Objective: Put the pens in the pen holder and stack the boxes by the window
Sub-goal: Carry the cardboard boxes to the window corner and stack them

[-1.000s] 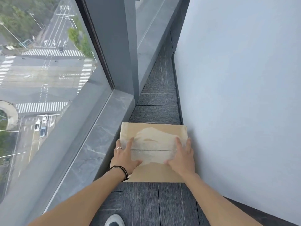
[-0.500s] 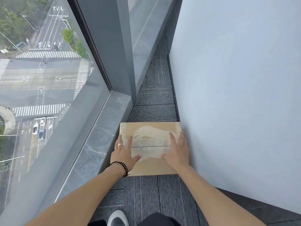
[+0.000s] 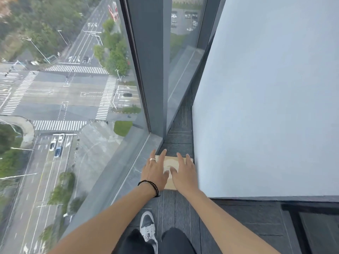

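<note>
Box: a flat tan cardboard box (image 3: 172, 163) lay on the dark floor in the narrow strip between the window ledge and the pale wall, its top face pale and worn in the middle; only part of it showed between and around the two hands.
Box position: its left edge sat just beside the ledge, its right edge close to the wall; whether another box lay under it could not be told.
Left hand: the left hand (image 3: 155, 171) was over the left part of the box, palm down, fingers spread and pointing away from the person; whether the palm touched the cardboard could not be told.
Left hand details: a ring (image 3: 152, 159) showed on one finger and a dark bracelet (image 3: 149, 185) circled the wrist.
Right hand: the right hand (image 3: 184, 173) was over the right part of the box, palm down, fingers spread apart, gripping nothing; contact with the box could not be told.
Thumbs: the two thumbs lay near each other over the middle of the box.
Floor: dark grey planked flooring (image 3: 170, 208) ran along the strip toward the far end.
Ledge: a grey stone ledge (image 3: 132, 173) ran along the foot of the window (image 3: 73, 88).
Frame: a dark upright window post (image 3: 148, 70) stood beyond the box.
Wall: a plain pale wall (image 3: 266, 107) rose on the right.
Shoe: a grey and white shoe (image 3: 147, 228) stood on the floor nearer the person than the box.
</note>
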A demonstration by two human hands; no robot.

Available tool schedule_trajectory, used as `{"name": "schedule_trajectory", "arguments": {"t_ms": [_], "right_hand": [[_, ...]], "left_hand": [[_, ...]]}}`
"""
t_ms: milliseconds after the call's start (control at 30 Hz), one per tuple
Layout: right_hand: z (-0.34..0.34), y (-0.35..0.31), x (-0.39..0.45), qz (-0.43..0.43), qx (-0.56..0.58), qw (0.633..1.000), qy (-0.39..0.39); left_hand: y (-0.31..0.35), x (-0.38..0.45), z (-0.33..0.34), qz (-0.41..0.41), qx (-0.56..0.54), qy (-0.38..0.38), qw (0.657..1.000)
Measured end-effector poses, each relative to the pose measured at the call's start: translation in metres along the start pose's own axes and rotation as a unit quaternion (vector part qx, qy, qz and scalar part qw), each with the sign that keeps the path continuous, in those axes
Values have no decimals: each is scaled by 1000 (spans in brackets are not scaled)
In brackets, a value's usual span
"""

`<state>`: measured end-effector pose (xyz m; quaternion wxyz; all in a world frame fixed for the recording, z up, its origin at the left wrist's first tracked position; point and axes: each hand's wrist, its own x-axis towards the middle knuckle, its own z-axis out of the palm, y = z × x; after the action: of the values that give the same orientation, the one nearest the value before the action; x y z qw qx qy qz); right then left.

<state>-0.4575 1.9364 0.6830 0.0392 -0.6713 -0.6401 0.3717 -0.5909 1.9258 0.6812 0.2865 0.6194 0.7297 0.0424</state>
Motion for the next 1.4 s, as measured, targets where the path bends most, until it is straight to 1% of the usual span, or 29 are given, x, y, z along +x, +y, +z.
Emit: {"name": "schedule_trajectory", "arguments": {"t_ms": [133, 233, 333, 400, 500, 600, 633, 767, 1000, 1100, 1200, 1400], "right_hand": [[-52, -45, -49, -73, -36, 997, 12], [-76, -66, -72, -144, -54, 988, 7], [-83, -76, -93, -219, -80, 972, -9], [-80, -79, -112, -266, -104, 958, -32], [-70, -81, -152, -334, -139, 930, -67], [-47, -80, -202, -390, -173, 898, -109], [-37, -80, -222, -409, -179, 886, -123], [1, -79, -313, -507, -206, 819, -173], [87, -63, -483, -601, -218, 730, -241], [125, -34, -586, -633, -216, 690, -274], [165, 0, -680, -650, -232, 659, -298], [231, 54, -842, -688, -276, 583, -332]], "left_hand": [[38, -54, -63, -16, -9, 67, 998], [45, -89, -84, -54, -35, 116, 991], [45, -129, -89, -111, -50, 162, 979], [43, -165, -85, -158, -61, 200, 965], [41, -233, -70, -230, -81, 244, 939], [39, -311, -53, -300, -88, 267, 912], [36, -337, -47, -327, -92, 275, 900], [26, -449, -23, -421, -105, 320, 842], [11, -649, 47, -521, -139, 395, 744], [15, -755, 97, -560, -144, 399, 711], [19, -850, 146, -597, -155, 406, 674], [37, -1014, 229, -658, -194, 414, 598]]}}
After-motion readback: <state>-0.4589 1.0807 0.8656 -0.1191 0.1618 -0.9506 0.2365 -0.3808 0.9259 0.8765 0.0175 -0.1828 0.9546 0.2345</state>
